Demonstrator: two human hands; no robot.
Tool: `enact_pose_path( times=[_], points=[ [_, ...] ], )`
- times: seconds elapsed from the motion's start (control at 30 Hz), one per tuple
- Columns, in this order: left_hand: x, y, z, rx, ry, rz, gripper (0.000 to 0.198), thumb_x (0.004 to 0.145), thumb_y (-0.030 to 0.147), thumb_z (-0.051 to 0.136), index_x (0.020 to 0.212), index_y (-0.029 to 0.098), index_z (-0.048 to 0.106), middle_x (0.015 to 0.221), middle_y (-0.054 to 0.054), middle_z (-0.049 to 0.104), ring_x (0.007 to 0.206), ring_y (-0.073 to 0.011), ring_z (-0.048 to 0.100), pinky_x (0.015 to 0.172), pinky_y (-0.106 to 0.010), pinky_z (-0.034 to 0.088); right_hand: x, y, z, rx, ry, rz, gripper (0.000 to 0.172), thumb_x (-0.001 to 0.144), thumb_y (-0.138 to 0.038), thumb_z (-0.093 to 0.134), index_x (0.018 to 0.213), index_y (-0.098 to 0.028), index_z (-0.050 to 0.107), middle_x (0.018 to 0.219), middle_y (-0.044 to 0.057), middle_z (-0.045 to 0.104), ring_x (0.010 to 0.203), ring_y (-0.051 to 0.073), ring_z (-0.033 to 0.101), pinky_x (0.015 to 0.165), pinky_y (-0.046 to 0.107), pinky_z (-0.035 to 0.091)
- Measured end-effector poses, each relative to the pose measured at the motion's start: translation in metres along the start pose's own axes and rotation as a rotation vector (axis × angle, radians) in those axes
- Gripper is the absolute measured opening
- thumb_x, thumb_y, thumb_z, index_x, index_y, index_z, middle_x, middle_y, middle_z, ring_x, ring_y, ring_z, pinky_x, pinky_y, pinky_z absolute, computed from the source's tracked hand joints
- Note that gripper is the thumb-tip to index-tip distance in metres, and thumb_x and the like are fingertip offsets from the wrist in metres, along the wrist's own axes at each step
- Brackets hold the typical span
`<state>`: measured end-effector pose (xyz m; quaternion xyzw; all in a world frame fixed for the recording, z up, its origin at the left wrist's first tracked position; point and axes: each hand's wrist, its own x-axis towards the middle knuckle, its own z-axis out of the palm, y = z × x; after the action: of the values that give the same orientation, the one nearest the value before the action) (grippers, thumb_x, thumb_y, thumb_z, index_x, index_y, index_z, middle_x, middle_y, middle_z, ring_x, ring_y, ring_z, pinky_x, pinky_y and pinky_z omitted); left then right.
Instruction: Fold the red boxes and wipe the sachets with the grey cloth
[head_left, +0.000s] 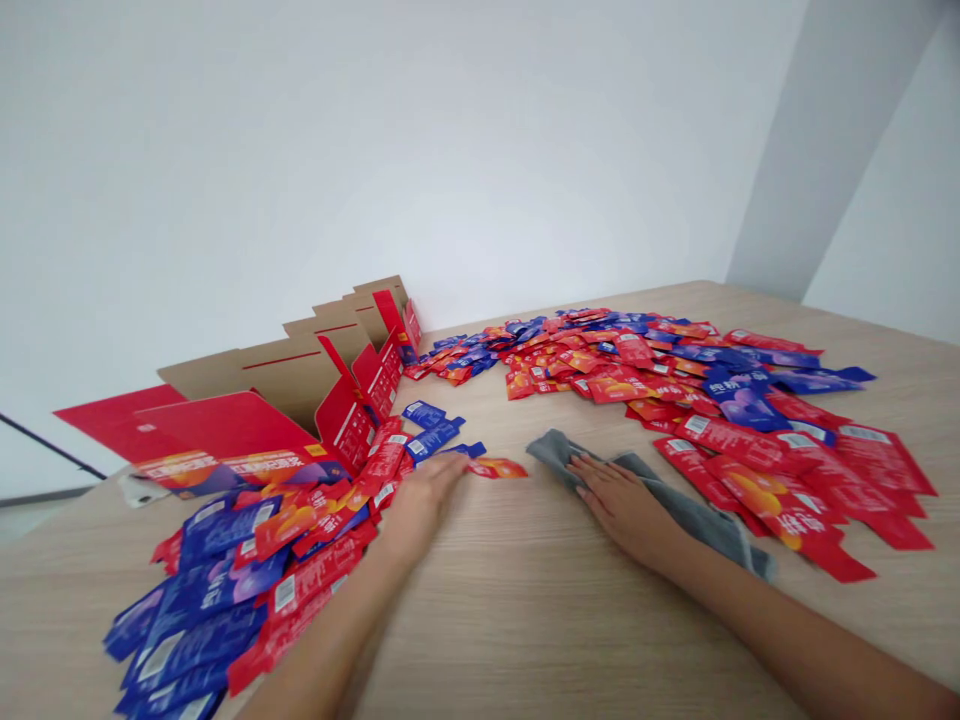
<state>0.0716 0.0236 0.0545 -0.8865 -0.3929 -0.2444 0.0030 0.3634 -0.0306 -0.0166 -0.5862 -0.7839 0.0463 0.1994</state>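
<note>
My right hand [619, 505] lies flat with fingers spread on a grey cloth [697, 515], which is pressed to the tabletop and trails back under my forearm. My left hand [424, 500] rests side-on at the inner edge of the left pile, its fingers stretched forward and slightly blurred. Just beyond its fingertips lie a red-and-orange packet [498, 468] and a blue packet [435, 440]; whether the fingertips touch them, I cannot tell. Red and blue flat packets [217, 585] spread in a heap left of my left forearm.
Open red cartons [240, 425] with brown insides stand in a row along the left. A large heap of red and blue packets [615, 365] curves across the back and down the right side of the wooden table [480, 620]. Behind it rises a white wall [525, 150].
</note>
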Motion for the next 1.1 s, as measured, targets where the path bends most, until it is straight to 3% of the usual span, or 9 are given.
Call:
enact_pose_path(
  times=[0.13, 0.23, 0.33, 0.5, 0.6, 0.7, 0.87, 0.97, 1.1],
  points=[
    [-0.014, -0.067, -0.056, 0.277, 0.094, -0.182, 0.04, 0.078, 0.011, 0.036, 0.105, 0.018, 0.065, 0.114, -0.008, 0.064, 0.114, -0.0232, 0.053, 0.101, -0.041, 0.04, -0.001, 0.0, 0.003, -0.025, 0.003, -0.002, 0.044, 0.091, -0.025, 0.03, 0.128, -0.013, 0.05, 0.135, 0.012, 0.047, 0.127, 0.024, 0.04, 0.104, 0.048, 0.033],
    [-0.027, -0.089, -0.064, 0.451, 0.09, -0.23, 0.05, 0.068, 0.005, 0.035, 0.109, 0.015, 0.062, 0.122, -0.011, 0.059, 0.123, -0.0254, 0.044, 0.106, -0.045, 0.032, 0.001, -0.005, 0.006, -0.02, 0.002, -0.011, 0.044, 0.091, -0.026, 0.03, 0.128, -0.013, 0.051, 0.135, 0.011, 0.047, 0.127, 0.024, 0.04, 0.103, 0.049, 0.033],
    [-0.014, -0.082, -0.035, 0.458, 0.053, -0.232, 0.052, 0.074, 0.006, 0.033, 0.122, 0.014, 0.052, 0.132, -0.011, 0.051, 0.126, -0.0231, 0.042, 0.107, -0.043, 0.029, 0.003, -0.008, 0.008, -0.006, 0.017, -0.028, 0.043, 0.091, -0.026, 0.031, 0.127, -0.015, 0.052, 0.135, 0.01, 0.047, 0.127, 0.024, 0.04, 0.103, 0.048, 0.033],
    [0.073, -0.069, 0.035, 0.385, -0.154, -0.507, 0.051, 0.091, 0.033, 0.029, 0.136, 0.01, 0.035, 0.142, -0.016, 0.037, 0.132, -0.0247, 0.033, 0.107, -0.041, 0.027, 0.005, -0.008, 0.006, 0.037, -0.01, -0.007, 0.043, 0.092, -0.027, 0.032, 0.129, -0.017, 0.051, 0.136, 0.009, 0.046, 0.127, 0.023, 0.039, 0.104, 0.047, 0.032],
    [0.118, -0.079, 0.061, 0.374, -0.271, -0.712, 0.066, 0.088, 0.051, 0.03, 0.139, 0.009, 0.03, 0.145, -0.023, 0.029, 0.131, -0.0361, 0.031, 0.102, -0.051, 0.029, 0.005, -0.009, 0.002, 0.073, -0.018, 0.01, 0.042, 0.092, -0.028, 0.033, 0.129, -0.019, 0.051, 0.136, 0.007, 0.046, 0.128, 0.022, 0.038, 0.105, 0.046, 0.032],
    [0.129, -0.084, 0.075, 0.355, -0.338, -0.761, 0.076, 0.083, 0.064, 0.028, 0.133, 0.008, 0.04, 0.141, -0.028, 0.032, 0.127, -0.0469, 0.031, 0.094, -0.063, 0.03, 0.005, -0.009, 0.0, 0.1, -0.032, 0.027, 0.043, 0.093, -0.029, 0.032, 0.13, -0.018, 0.05, 0.137, 0.007, 0.045, 0.129, 0.021, 0.037, 0.106, 0.046, 0.031],
    [0.075, -0.071, 0.075, 0.361, -0.38, -0.528, 0.07, 0.084, 0.064, 0.028, 0.136, 0.018, 0.04, 0.145, -0.016, 0.031, 0.133, -0.041, 0.024, 0.102, -0.056, 0.025, 0.005, -0.008, 0.0, 0.11, -0.047, 0.024, 0.044, 0.093, -0.031, 0.031, 0.131, -0.017, 0.049, 0.138, 0.007, 0.044, 0.129, 0.022, 0.037, 0.106, 0.046, 0.03],
    [0.025, -0.066, 0.057, 0.397, -0.365, -0.282, 0.065, 0.087, 0.06, 0.026, 0.137, 0.019, 0.04, 0.144, -0.013, 0.035, 0.134, -0.0355, 0.025, 0.106, -0.05, 0.024, 0.004, -0.007, 0.002, 0.096, -0.036, 0.007, 0.044, 0.093, -0.031, 0.031, 0.13, -0.016, 0.049, 0.137, 0.008, 0.044, 0.128, 0.022, 0.038, 0.105, 0.047, 0.031],
    [-0.023, -0.073, 0.027, 0.378, -0.398, -0.107, 0.061, 0.088, 0.059, 0.03, 0.138, 0.024, 0.037, 0.146, -0.008, 0.034, 0.134, -0.0305, 0.027, 0.108, -0.05, 0.023, 0.004, -0.007, 0.002, 0.083, -0.037, -0.014, 0.044, 0.092, -0.03, 0.031, 0.129, -0.016, 0.05, 0.136, 0.008, 0.046, 0.127, 0.023, 0.039, 0.104, 0.047, 0.033]
  ],
)
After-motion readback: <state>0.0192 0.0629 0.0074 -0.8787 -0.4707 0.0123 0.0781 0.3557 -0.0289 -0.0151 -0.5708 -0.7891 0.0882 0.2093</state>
